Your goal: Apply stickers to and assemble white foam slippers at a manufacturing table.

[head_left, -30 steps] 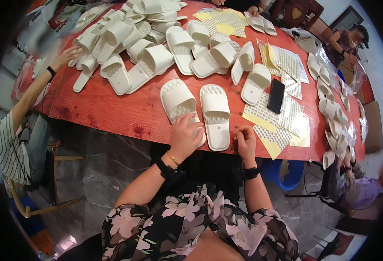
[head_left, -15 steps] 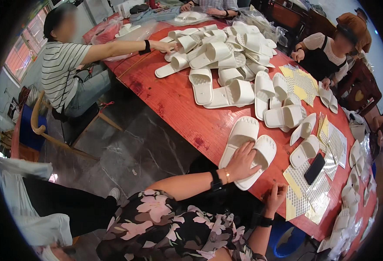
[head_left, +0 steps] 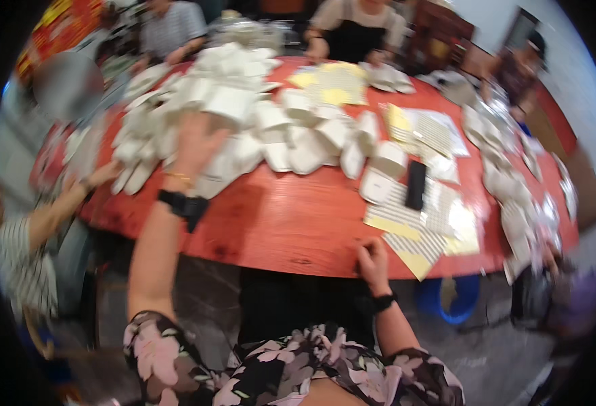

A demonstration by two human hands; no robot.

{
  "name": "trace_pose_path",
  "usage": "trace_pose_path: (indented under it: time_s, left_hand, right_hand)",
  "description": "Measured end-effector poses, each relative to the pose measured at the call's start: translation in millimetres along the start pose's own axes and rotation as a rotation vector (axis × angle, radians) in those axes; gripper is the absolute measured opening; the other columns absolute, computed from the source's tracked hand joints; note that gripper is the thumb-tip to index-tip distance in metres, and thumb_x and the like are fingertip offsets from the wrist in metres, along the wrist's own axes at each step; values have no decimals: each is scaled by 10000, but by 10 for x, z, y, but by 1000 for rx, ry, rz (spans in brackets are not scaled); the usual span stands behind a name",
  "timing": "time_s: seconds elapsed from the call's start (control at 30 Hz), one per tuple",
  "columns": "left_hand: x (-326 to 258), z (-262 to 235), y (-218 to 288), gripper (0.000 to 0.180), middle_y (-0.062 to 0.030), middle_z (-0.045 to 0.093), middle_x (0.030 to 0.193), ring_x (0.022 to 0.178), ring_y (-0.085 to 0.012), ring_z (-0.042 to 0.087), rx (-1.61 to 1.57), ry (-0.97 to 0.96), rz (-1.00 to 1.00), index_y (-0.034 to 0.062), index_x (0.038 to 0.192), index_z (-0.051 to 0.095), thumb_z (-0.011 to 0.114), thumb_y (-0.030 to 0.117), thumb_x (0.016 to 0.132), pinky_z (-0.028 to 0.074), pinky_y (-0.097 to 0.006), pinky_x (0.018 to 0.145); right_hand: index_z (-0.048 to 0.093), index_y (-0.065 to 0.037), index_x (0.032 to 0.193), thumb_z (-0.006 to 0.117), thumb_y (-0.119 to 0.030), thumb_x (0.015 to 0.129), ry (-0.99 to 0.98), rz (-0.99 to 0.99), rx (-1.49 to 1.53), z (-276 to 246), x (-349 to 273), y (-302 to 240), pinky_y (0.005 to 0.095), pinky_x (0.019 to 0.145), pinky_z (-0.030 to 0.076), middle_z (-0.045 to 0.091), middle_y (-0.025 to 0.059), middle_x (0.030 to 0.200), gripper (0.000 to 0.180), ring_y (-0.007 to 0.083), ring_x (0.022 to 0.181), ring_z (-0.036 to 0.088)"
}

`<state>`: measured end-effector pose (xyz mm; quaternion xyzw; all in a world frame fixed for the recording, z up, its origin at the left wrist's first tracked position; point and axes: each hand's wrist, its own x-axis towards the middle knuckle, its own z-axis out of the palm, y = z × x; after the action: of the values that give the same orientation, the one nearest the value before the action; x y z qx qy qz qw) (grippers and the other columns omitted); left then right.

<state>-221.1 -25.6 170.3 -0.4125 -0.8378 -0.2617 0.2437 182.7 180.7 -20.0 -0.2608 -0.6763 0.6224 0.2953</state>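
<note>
My left hand (head_left: 200,145) is stretched out at the front of a heap of white slippers (head_left: 230,64). Its fingers are blurred and partly lost against a slipper with a wide strap (head_left: 229,103), so I cannot make out whether it grips it. Another pale slipper (head_left: 216,177) lies just below that hand on the red table (head_left: 271,223). My right hand (head_left: 373,262) rests at the near table edge, its fingers curled together; whatever may be between them is hidden. Beside it lie sheets of small stickers (head_left: 416,249) with yellow backing.
A black phone (head_left: 415,185) lies on the sticker sheets. More slippers (head_left: 511,203) line the right side near clear plastic bags (head_left: 548,216). A co-worker's arm (head_left: 74,203) reaches in from the left; other people sit across the table. A blue bucket (head_left: 457,301) stands below the edge.
My left hand has gone from the slipper pair at the near edge to the heap, and that pair is gone from the edge. My head has turned; the right hand stays curled near the stickers.
</note>
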Motion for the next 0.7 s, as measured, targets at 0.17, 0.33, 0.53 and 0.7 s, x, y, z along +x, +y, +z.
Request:
trace_pose_path:
  time_s: [0.17, 0.33, 0.53, 0.7]
  left_hand:
    - [-273, 377, -145, 478, -247, 564, 1285, 1208, -428, 503, 97, -88, 10, -13, 1200, 611, 708, 274, 830, 407, -490, 1035]
    - [-1324, 738, 636, 488, -231, 479, 1408, 1333, -425, 409, -193, -195, 50, 29, 1255, 592, 721, 192, 813, 334, -514, 1108]
    - [-2273, 781, 1036, 437, -211, 496, 1384, 1321, -427, 416, -299, -255, -88, 45, 1233, 615, 705, 183, 829, 340, -507, 1108]
    - [-2383, 823, 1113, 360, -151, 568, 1299, 1245, -355, 497, -236, -194, -111, 68, 1167, 652, 696, 183, 830, 392, -470, 1037]
  right_hand:
    - [519, -71, 971, 537, -29, 953, 33, 173, 262, -8, -8, -121, 216, 529, 451, 561, 4, 781, 49, 64, 629, 546]
    - [526, -68, 939, 550, -64, 955, 129, 173, 496, -278, 78, -201, 208, 492, 430, 582, 19, 771, 29, 71, 582, 532]
    - [483, -70, 862, 598, -95, 948, 162, 84, 175, -478, 542, -166, 231, 545, 443, 552, 8, 687, 146, 83, 581, 524]
    - [522, -45, 982, 566, -50, 941, 73, 82, 221, -444, 1170, -241, 231, 519, 427, 548, 11, 734, 60, 89, 591, 533]
